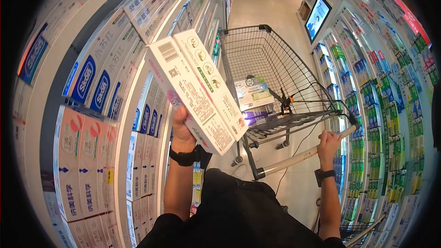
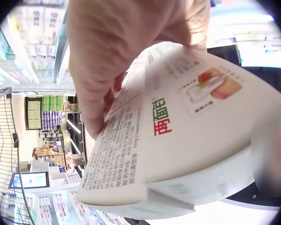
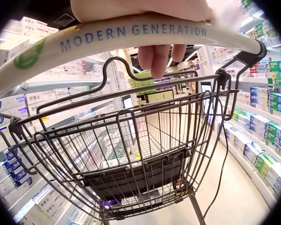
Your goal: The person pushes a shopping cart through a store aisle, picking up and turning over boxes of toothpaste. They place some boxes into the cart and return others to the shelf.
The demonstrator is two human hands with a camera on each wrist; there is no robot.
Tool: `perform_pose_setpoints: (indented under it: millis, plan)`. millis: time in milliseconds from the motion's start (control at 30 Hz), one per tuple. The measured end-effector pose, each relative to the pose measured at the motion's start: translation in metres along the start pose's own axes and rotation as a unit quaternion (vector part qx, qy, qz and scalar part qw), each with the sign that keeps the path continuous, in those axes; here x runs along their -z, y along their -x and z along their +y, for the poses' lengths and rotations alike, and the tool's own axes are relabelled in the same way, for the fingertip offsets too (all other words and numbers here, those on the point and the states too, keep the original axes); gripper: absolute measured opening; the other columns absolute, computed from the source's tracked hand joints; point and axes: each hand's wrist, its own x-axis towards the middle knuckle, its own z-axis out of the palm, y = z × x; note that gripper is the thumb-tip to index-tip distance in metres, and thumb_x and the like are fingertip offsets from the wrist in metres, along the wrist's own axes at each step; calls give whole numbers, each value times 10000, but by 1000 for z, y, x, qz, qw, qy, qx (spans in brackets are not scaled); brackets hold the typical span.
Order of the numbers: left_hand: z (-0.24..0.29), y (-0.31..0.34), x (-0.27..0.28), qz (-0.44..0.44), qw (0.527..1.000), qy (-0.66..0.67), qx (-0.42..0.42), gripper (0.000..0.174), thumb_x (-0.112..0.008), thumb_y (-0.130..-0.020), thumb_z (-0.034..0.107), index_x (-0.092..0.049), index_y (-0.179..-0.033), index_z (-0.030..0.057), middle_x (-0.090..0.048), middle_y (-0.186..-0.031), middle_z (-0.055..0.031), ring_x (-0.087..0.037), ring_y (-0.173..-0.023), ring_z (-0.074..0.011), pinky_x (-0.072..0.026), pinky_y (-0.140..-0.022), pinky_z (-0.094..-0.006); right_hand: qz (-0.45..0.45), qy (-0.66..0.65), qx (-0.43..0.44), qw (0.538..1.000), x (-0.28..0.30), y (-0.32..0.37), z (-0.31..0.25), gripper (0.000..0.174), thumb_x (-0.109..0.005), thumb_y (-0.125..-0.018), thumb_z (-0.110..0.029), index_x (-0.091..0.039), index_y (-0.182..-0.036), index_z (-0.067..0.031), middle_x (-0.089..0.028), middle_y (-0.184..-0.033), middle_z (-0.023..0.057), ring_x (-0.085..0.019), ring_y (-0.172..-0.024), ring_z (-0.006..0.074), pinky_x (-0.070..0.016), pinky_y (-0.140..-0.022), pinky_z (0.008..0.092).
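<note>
My left hand [image 1: 183, 128] holds up a large white toothpaste box [image 1: 197, 94], tilted, with a barcode and rows of small print facing me. In the left wrist view the fingers and thumb grip the box [image 2: 192, 122] from above, and red and green lettering shows on it. My right hand [image 1: 329, 146] grips the pale handle bar [image 1: 294, 158] of a wire shopping cart [image 1: 265, 28]. From the right wrist view, its fingers [image 3: 160, 61] curl over the bar, beside blue "MODERN GENERATION" lettering. Inside the cart lie a white-and-green box [image 1: 255, 94] and a purple pack [image 1: 262, 115].
Shelves of boxed goods, some marked with a blue oval logo [image 1: 85, 77], rise close on the left. Green and blue packs [image 1: 374, 128] fill the shelves on the right. A lit screen [image 1: 318, 17] stands at an aisle end. The tiled floor [image 1: 257, 0] runs ahead between them.
</note>
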Motion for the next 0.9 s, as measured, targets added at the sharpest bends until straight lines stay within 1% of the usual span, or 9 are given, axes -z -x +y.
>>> perform_pose_setpoints:
  millis: [233,267,400,533,700,767,800,833,900]
  plan:
    - [24,131,-17,29,999,-17,0,722,-766,-708,334,-493,-1278,-14,-600,-1204,-182,-648,-1015,-271,-558,-857,-402,-70,15,76,995,9,18,-39,377,-442,-957,-264,-649,-748,-29,-612,-755,63,-555,-898,251,-192,-1074,527]
    - [27,154,-17,34,999,-15,32,718,-764,-707,329,-494,-1284,-2,-611,-1195,-162,-638,-1035,-260,-546,-871,-386,-63,16,101,993,8,20,-44,375,-443,-956,-265,-645,-748,-27,-599,-750,68,-540,-874,260,-213,-1058,522]
    - [22,229,-65,70,992,-104,10,718,-758,-697,310,-489,-1297,21,-622,-1176,-114,-628,-1034,-218,-519,-879,-344,-40,19,139,989,-2,20,-44,397,-436,-964,-283,-630,-715,-41,-600,-757,75,-529,-849,268,-228,-1041,525]
    - [25,294,-100,87,990,-103,40,758,-747,-687,319,-454,-1324,31,-583,-1232,-120,-599,-1085,-216,-481,-929,-355,-69,17,118,991,-4,17,-52,467,-384,-978,-366,-675,-770,-65,-627,-785,95,-557,-897,295,-236,-1024,548]
    - [29,358,-125,129,976,-173,-22,739,-726,-689,298,-450,-1319,28,-592,-1159,-100,-573,-1071,-198,-449,-920,-329,-138,32,114,983,-13,1,-42,583,-315,-968,-489,-694,-809,-74,-656,-828,147,-581,-920,330,-240,-1024,550]
    - [32,383,-122,160,961,-226,-19,740,-720,-689,291,-443,-1321,23,-590,-1140,-98,-571,-1057,-195,-451,-899,-321,-188,8,123,974,-15,-9,-30,617,-299,-960,-520,-703,-841,-70,-666,-863,154,-588,-938,339,-229,-1027,544]
    - [31,396,-118,190,946,-261,-4,731,-726,-679,293,-467,-1304,15,-597,-1129,-112,-575,-1035,-192,-452,-882,-313,-193,-34,121,973,-6,-10,-33,579,-334,-955,-513,-712,-917,-76,-674,-884,168,-594,-977,325,-304,-1004,487]
    - [33,408,-123,207,937,-281,4,727,-732,-678,300,-477,-1296,13,-600,-1128,-115,-578,-1030,-193,-452,-882,-313,-259,-111,58,958,10,-14,-41,493,-420,-953,-447,-665,-1082,-39,-663,-1012,184,-585,-1048,297,-379,-973,417]
    - [39,425,-138,241,916,-320,21,721,-742,-674,313,-496,-1280,10,-607,-1125,-123,-584,-1019,-194,-453,-882,-314,-160,-306,161,924,37,-4,-66,486,-502,-939,-368,-558,-1220,24,-602,-1165,193,-544,-1137,277,-415,-962,364]
